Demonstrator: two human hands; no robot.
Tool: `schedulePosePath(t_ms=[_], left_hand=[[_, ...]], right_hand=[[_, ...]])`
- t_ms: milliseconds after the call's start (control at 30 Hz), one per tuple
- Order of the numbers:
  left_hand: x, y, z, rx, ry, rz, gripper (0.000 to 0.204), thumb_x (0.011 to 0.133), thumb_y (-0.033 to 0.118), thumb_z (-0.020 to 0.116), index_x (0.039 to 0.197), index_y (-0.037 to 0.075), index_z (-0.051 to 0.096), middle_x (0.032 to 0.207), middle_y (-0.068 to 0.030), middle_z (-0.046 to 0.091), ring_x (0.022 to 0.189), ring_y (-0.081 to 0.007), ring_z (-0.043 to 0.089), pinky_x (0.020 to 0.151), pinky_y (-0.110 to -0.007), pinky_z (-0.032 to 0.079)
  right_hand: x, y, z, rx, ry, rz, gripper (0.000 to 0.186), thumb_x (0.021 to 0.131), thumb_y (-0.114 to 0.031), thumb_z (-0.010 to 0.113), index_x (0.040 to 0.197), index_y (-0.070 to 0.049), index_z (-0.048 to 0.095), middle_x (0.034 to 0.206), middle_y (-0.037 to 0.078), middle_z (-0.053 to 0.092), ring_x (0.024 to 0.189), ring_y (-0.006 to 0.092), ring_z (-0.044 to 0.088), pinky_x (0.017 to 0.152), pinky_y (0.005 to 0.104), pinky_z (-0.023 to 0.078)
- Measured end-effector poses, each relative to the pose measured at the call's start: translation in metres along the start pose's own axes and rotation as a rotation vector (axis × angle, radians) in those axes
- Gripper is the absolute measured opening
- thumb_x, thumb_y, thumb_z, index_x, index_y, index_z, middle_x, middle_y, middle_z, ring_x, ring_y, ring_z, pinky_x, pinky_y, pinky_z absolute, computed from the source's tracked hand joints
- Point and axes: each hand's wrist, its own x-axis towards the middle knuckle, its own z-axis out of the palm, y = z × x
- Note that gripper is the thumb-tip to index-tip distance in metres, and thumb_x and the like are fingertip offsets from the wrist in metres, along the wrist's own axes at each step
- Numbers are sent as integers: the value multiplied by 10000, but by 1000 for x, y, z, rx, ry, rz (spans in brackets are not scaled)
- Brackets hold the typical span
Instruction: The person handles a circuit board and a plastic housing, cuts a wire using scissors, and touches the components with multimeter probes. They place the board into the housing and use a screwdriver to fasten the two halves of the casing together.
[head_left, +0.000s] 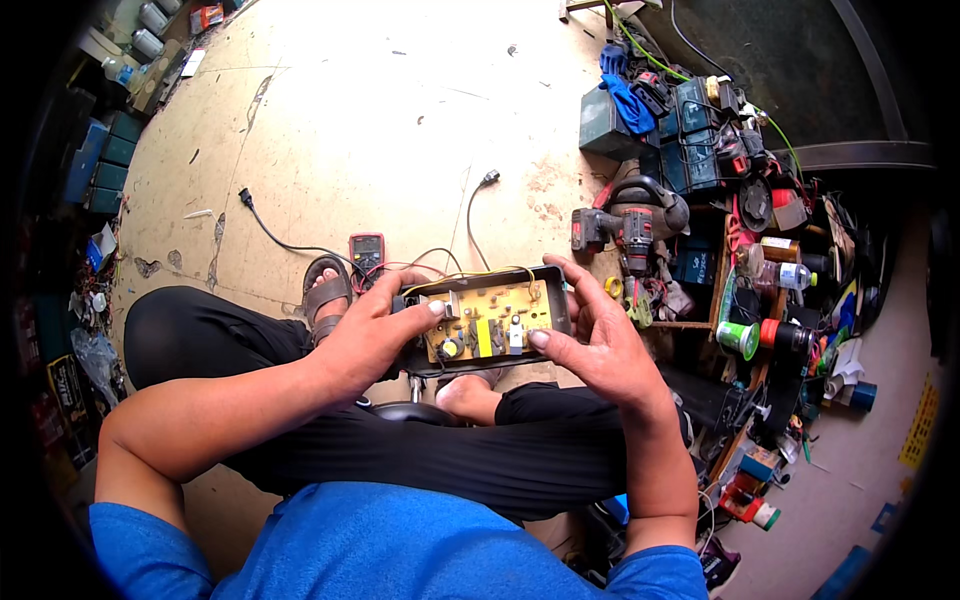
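Above my lap I hold a black plastic casing (540,277) that lies open, its inside facing up. In it sits a tan circuit board (482,304) with a yellow transformer, a metal heat sink and several small parts. My left hand (385,325) grips the left end, thumb on top near the heat sink. The right end is in my right hand (607,345), with the thumb over the near edge and fingers along the far side. Thin yellow, red and black wires leave the casing on its far side. Fingers beneath the casing are hidden.
A red and grey multimeter (368,250) lies on the floor beyond my left hand. Two black cables with plugs (247,198) stretch across the floor. To the right are a cordless drill (635,235), batteries (607,122) and a crowded shelf of bottles and tools (765,330).
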Motion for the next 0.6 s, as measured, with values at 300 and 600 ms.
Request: schedulePosePath(t_ms=[300, 600], left_hand=[[4, -5, -6, 84, 12, 57, 478, 1062, 205, 673, 1485, 76, 492, 1249, -106, 676, 1116, -155, 693, 895, -306, 579], [4, -4, -8, 131, 42, 94, 490, 1033, 202, 673, 1456, 29, 496, 1307, -157, 633, 1194, -191, 654, 986, -348, 577]], right_hand=[[-2, 0, -5, -83, -48, 4, 930, 943, -12, 762, 1704, 19, 228, 1325, 128, 639, 1219, 172, 641, 1043, 333, 539], [-5, -13, -3, -148, -111, -13, 1029, 891, 46, 726, 1739, -6, 145, 1337, 123, 598, 1219, 185, 622, 1073, 344, 519]])
